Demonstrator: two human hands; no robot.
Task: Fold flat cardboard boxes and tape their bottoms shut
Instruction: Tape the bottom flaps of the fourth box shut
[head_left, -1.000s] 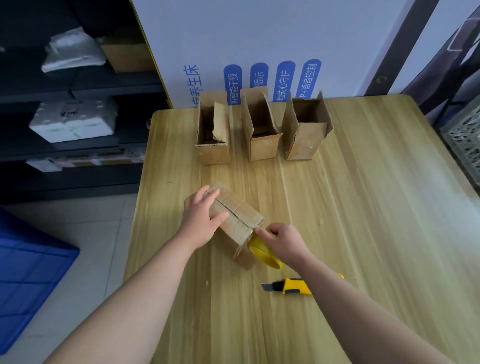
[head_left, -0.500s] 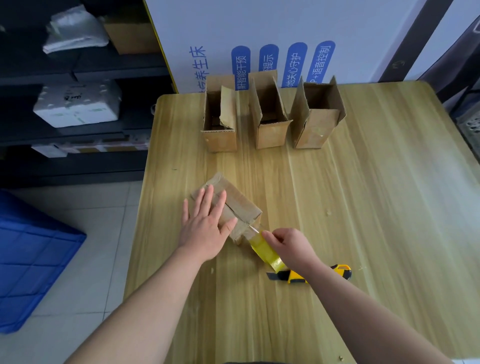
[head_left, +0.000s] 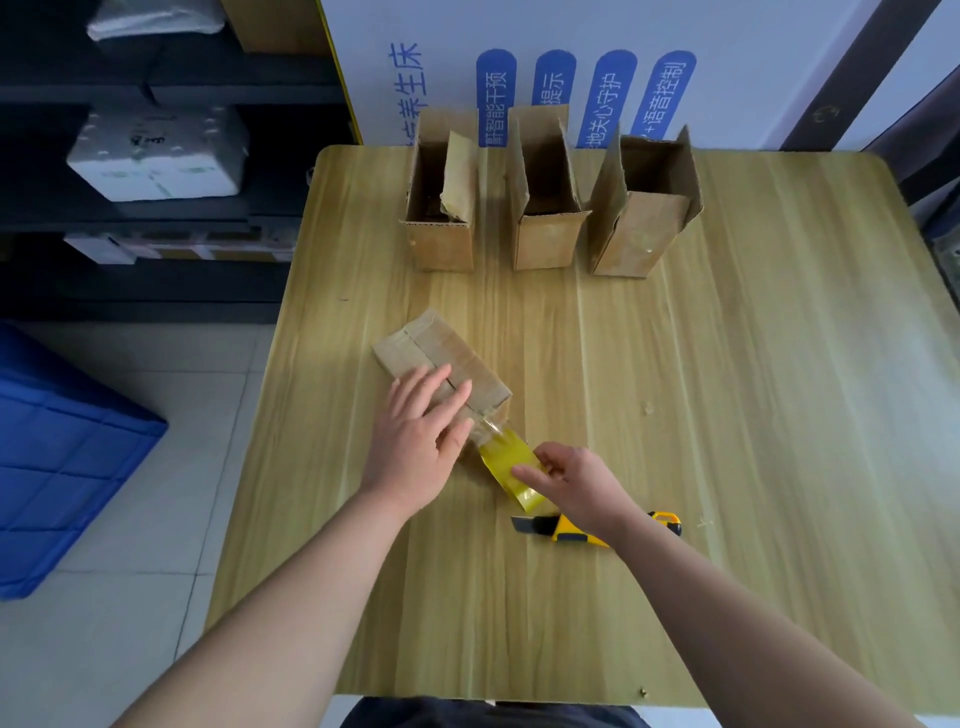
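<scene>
Tabletop (head_left: 727, 415) | three boxes (head_left: 545, 208) upright at back, done I judge | fourth box (head_left: 415, 348) near centre, left hand (head_left: 421, 441) flat on its bottom flaps | right hand (head_left: 576, 483) grips tape (head_left: 506, 460) (strip uncut) | seam part-taped

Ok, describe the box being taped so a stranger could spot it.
On the light wooden table, three open brown cardboard boxes stand along the far edge. Unlike them, the small brown cardboard box nearer the person lies upturned under the left hand, trailing yellow tape.
</scene>
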